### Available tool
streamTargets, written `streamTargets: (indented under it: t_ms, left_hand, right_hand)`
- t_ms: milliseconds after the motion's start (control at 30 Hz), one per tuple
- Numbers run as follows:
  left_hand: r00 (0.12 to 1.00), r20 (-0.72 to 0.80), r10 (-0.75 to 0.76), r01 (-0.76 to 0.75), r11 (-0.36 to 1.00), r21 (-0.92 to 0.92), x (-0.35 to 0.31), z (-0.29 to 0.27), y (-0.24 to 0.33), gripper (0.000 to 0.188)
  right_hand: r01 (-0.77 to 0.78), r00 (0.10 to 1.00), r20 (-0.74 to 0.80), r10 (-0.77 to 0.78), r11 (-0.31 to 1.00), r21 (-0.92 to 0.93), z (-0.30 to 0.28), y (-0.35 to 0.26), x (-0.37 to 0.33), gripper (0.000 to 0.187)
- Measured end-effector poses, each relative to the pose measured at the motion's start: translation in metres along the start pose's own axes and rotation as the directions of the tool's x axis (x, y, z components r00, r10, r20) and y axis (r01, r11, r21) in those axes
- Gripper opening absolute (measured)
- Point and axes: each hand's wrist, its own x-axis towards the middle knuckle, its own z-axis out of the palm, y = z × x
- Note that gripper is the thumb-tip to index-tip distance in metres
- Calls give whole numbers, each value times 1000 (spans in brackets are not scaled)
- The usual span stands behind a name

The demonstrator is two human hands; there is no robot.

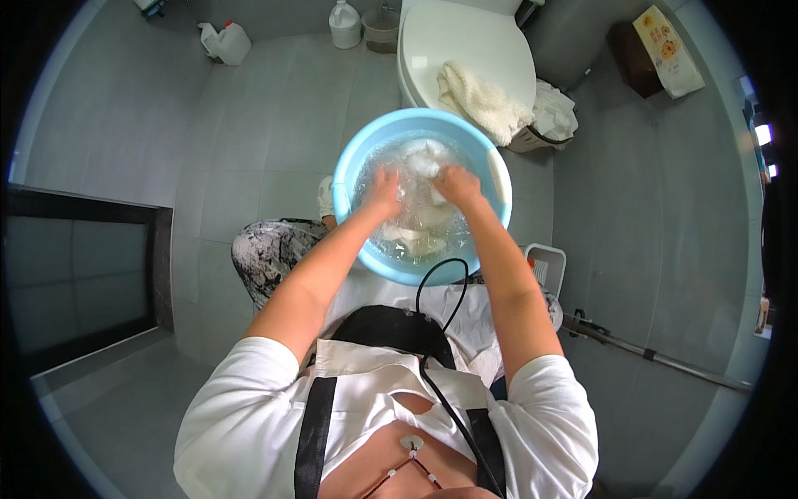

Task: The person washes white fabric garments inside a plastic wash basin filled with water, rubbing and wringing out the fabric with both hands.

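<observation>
Both hands are down in the light blue basin (349,166), which sits on the grey tiled floor (266,125) right in front of the person's knees, low and close so the arms can press straight down. The left hand (384,190) is curled around a bunch of white cloth (424,158), and the right hand (459,185) grips the same wet fabric just beside it, knuckles up, the two fists close together so the cloth can be rubbed against itself in the soapy water. Behind the basin, a cream towel (482,104) lies draped over the closed toilet lid (465,41), up off the wet floor.
</observation>
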Motion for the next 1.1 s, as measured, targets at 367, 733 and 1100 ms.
streamTargets:
  t_ms: [367, 733, 1100]
  left_hand:
    - [991, -118, -55, 37, 988, -150, 0, 17, -9, 117]
    - [968, -249, 30, -78, 979, -188, 16, 38, -19, 105]
    - [992, 52, 118, -128, 941, 313, -46, -32, 21, 31]
  right_hand:
    - [397, 827, -562, 1, 706, 586, -147, -44, -64, 34]
    - [652, 667, -745, 13, 474, 592, -223, -89, -105, 22]
    - [452, 885, -466, -8, 255, 855, -138, -46, -63, 31]
